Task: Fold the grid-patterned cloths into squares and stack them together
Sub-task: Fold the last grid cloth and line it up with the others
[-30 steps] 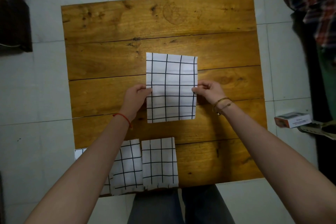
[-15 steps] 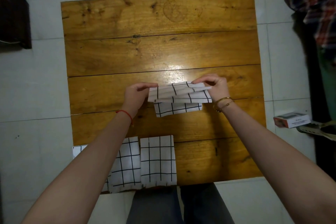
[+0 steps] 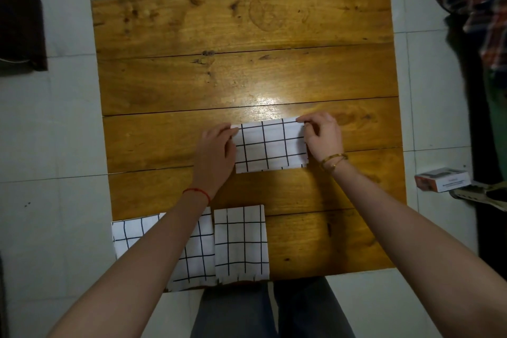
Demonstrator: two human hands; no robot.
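- A folded cloth (image 3: 270, 145), white with black grid lines, lies flat near the middle of the tabletop (image 3: 241, 35), a little toward the near and right sides; it is a wide rectangle with its long edges running left to right.
- The left hand (image 3: 215, 153) rests at the cloth's left edge, thumb and fingers pinching the far-left corner.
- The right hand (image 3: 322, 136) sits at the right edge, fingers curled and pinching the far-right corner.
- A red string (image 3: 197, 191) circles the left wrist; gold bracelets (image 3: 333, 160) circle the right.
- A second folded cloth (image 3: 241, 243) lies at the tabletop's near edge, left of centre, its frayed near hem hanging just over that edge.
- A third cloth (image 3: 196, 255) lies touching the second cloth's left side, reaching the near-left corner; the left forearm crosses over it and hides its middle.
- On the tiled floor (image 3: 55, 132), right of the tabletop, sits a small box (image 3: 441, 180) with a sandal (image 3: 482, 195) just beside it.
- Plaid fabric (image 3: 477, 0) hangs at the upper right.
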